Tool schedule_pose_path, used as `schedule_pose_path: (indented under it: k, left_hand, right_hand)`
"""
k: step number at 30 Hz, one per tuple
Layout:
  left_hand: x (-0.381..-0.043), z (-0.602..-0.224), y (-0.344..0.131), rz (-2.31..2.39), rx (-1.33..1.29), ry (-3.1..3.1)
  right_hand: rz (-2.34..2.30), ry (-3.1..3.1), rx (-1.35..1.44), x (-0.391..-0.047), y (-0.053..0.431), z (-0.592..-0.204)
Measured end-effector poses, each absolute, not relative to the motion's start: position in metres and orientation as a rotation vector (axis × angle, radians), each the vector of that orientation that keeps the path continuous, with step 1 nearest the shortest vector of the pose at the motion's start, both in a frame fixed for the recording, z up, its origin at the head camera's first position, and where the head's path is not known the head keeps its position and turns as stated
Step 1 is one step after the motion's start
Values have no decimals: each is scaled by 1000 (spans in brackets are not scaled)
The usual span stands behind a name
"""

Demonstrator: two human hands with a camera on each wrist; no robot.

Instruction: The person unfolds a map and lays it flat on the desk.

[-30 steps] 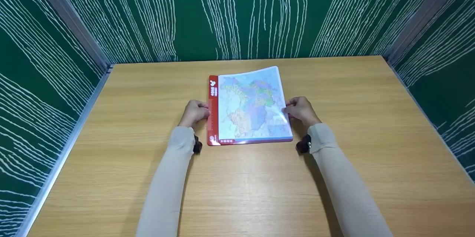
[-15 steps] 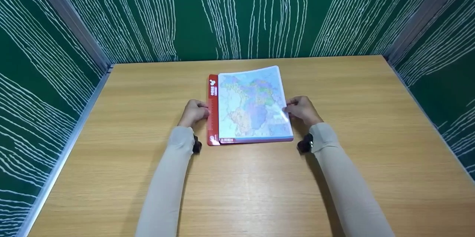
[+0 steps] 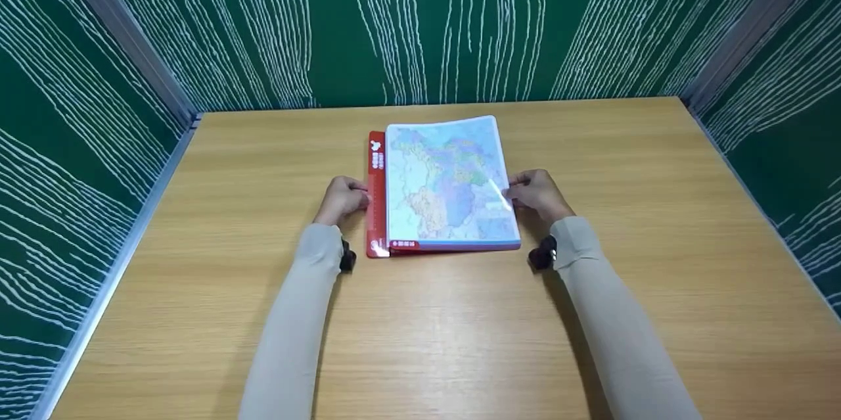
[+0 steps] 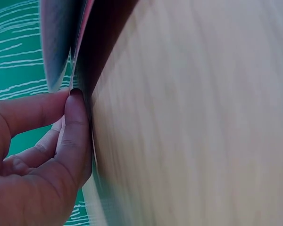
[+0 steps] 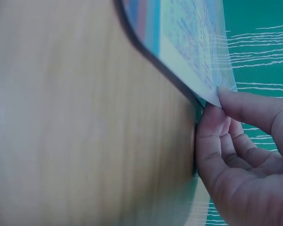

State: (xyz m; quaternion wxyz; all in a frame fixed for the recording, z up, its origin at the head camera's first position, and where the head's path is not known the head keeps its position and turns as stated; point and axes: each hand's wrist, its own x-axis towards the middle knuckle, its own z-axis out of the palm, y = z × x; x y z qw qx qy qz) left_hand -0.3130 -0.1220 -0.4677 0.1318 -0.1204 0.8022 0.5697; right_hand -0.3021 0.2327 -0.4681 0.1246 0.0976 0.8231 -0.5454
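A folded, glossy map (image 3: 447,183) printed in pale blue and pastel colours lies near the middle of the table, with a red strip (image 3: 376,193) along its left side. My left hand (image 3: 343,200) pinches the edge of the red strip between thumb and fingers. In the left wrist view, the upper layer (image 4: 56,42) of the map stands apart from the layer in that pinch. On the opposite side my right hand (image 3: 535,195) pinches the map's right edge. The right wrist view shows the thumb on the printed face and fingers behind the raised edge.
The wood-grain table (image 3: 433,341) extends all around the map. Green walls (image 3: 427,25) with white wavy lines enclose its back and both sides. A grey metal rail (image 3: 112,262) runs along the left edge. Dark wrist cameras (image 3: 542,254) sit by both cuffs.
The map's upper layer has risen at its left side and shifted slightly up and right, baring more of the red strip. My right hand has moved slightly right; the left stays almost still.
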Motion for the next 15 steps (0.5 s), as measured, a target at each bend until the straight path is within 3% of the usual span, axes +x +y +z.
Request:
schedule_pose_path:
  k: [15]
  left_hand:
    - [-312,-462,-130,1547,-391,2329]
  right_hand:
    - [-1597,2410,296,-308,236,-475]
